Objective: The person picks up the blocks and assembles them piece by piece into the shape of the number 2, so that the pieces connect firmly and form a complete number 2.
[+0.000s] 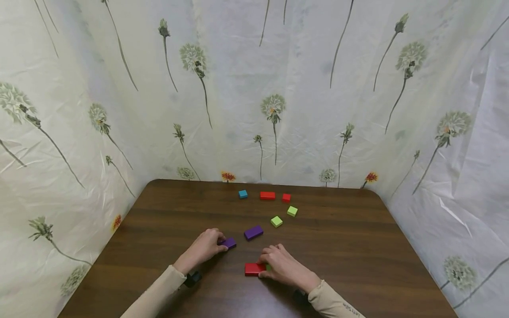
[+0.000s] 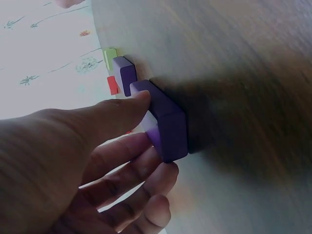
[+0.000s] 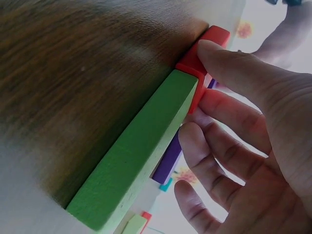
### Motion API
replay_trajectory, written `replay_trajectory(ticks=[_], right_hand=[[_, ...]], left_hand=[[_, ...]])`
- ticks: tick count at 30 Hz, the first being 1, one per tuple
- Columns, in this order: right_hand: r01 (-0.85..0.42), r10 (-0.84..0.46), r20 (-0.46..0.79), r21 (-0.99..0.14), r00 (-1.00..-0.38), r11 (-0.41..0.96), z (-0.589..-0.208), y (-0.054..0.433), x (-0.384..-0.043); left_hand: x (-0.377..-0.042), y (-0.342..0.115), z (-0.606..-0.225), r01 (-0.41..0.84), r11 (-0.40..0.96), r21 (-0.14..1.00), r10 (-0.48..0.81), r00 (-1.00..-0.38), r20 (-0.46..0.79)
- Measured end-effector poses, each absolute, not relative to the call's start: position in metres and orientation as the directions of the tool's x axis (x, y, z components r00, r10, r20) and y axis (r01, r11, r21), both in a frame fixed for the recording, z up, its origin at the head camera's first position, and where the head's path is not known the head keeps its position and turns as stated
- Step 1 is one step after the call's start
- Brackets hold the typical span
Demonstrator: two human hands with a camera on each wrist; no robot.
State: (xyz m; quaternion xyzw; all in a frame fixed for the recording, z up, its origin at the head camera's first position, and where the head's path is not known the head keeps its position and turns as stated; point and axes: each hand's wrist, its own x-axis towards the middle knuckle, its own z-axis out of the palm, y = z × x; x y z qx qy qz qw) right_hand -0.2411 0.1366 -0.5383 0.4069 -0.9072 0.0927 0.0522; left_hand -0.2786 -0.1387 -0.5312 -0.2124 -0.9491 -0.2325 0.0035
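My left hand [image 1: 207, 246] pinches a purple block [image 1: 229, 243] between thumb and fingers, low over the brown table [image 1: 338, 247]. In the left wrist view the thumb lies on one side of this purple block [image 2: 170, 122], with fingertips on the other. At the front middle, my right hand [image 1: 284, 264] grips a red block [image 1: 253, 269] near its right end. In the right wrist view, a long green block [image 3: 134, 151] stands end to end with the red block [image 3: 192, 58]. From the head view, the right hand hides most of that green block.
Another purple block [image 1: 253, 232] lies between and beyond the hands. Behind it are two light green blocks [image 1: 276, 221]. Along the back sit a blue block [image 1: 243, 194], a long red block [image 1: 267, 195] and a small red block [image 1: 286, 198]. A flowered curtain [image 1: 234, 97] surrounds the table.
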Motion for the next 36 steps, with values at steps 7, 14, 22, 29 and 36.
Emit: replay_trajectory(ticks=[7,14,22,29,36], right_hand=[[-0.749,-0.73,0.169,-0.115,-0.662,0.652,-0.54,0.137,-0.242],[-0.755,-0.733,0.185,-0.111,-0.655,0.647,-0.54,0.138,-0.242],[-0.751,-0.731,0.173,-0.128,-0.66,0.648,-0.54,0.138,-0.242],[-0.749,-0.73,0.171,-0.135,-0.662,0.649,-0.539,0.138,-0.242],[-0.746,-0.726,0.173,-0.127,-0.666,0.654,-0.54,0.138,-0.243]], left_hand=[[-0.278,-0.137,-0.532,0.418,0.8,0.43,0.405,-0.906,0.127],[-0.277,-0.132,-0.532,0.394,0.794,0.464,0.384,-0.915,0.12],[-0.274,-0.127,-0.532,0.367,0.801,0.473,0.37,-0.925,0.091],[-0.272,-0.122,-0.532,0.348,0.798,0.491,0.359,-0.93,0.076],[-0.272,-0.114,-0.533,0.352,0.793,0.497,0.367,-0.928,0.072]])
